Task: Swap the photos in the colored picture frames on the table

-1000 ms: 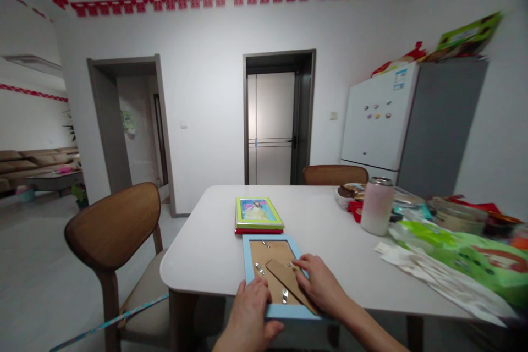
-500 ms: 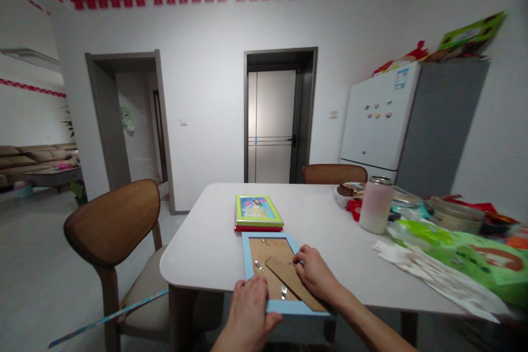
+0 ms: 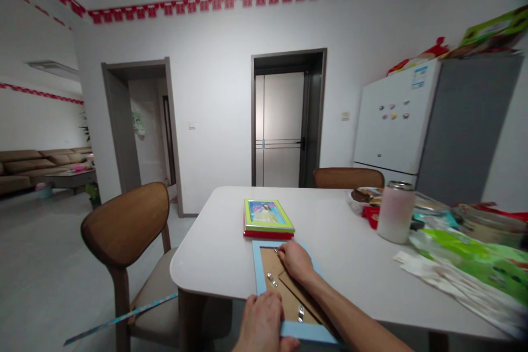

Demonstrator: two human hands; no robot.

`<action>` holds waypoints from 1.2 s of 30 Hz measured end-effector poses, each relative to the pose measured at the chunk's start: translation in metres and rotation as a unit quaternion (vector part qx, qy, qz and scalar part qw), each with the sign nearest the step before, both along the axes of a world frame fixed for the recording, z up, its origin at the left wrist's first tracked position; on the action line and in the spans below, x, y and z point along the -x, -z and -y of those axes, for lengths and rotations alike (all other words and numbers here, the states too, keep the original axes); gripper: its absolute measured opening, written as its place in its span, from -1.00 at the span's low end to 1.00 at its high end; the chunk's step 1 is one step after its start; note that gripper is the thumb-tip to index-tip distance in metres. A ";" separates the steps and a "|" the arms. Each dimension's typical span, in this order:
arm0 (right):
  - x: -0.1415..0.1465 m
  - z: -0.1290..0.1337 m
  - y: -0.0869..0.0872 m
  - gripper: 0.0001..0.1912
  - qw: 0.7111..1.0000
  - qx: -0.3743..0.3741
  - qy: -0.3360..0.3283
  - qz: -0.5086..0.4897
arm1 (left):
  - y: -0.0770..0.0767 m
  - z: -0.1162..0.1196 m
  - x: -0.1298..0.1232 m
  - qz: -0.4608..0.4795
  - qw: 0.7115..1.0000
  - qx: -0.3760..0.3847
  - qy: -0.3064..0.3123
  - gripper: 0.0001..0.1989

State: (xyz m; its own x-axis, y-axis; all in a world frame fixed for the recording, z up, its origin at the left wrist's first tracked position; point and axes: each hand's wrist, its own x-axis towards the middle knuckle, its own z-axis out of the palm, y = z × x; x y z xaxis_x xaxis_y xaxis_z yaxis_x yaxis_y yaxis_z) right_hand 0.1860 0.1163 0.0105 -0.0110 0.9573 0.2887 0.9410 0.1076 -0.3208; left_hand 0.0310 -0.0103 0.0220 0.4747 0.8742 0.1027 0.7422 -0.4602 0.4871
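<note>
A light blue picture frame (image 3: pixel 307 332) lies face down at the table's near edge, its brown backing board (image 3: pixel 284 300) showing with a cardboard stand leg (image 3: pixel 293 282) on it. My left hand (image 3: pixel 264 319) grips the frame's near left side, thumb along the near rail. At the far end of the backing, my right hand (image 3: pixel 296 260) has its fingers closed on a small metal clip, mostly hidden by the fingertips. Two other metal clips are visible, a left clip (image 3: pixel 272 279) and a near clip (image 3: pixel 301 314). My right forearm covers the frame's right side.
Just beyond lies a green picture frame (image 3: pixel 270 227) on top of a red one (image 3: pixel 268 235). To the right stand a pink and white bottle (image 3: pixel 396 213), white cloth gloves (image 3: pixel 445 286) and a green package (image 3: pixel 490 267). A wooden chair (image 3: pixel 127 225) is at left.
My right hand has moved from the right side of the backing to the clip at its far end. My left hand keeps its hold on the frame. The view has shifted slightly left.
</note>
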 end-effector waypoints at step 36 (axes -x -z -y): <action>0.030 0.059 -0.005 -0.78 0.974 -0.001 -0.218 -0.059 | 0.002 0.002 0.009 0.026 0.999 -0.041 -0.018 -0.69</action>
State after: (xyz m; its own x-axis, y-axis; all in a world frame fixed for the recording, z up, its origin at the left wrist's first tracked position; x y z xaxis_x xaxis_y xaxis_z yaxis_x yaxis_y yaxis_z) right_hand 0.1558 0.0575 0.0154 -0.3823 0.8691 0.3139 0.7629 0.4886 -0.4235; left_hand 0.0219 -0.0121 0.0199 0.4348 0.8782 0.1993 0.7337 -0.4738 0.4871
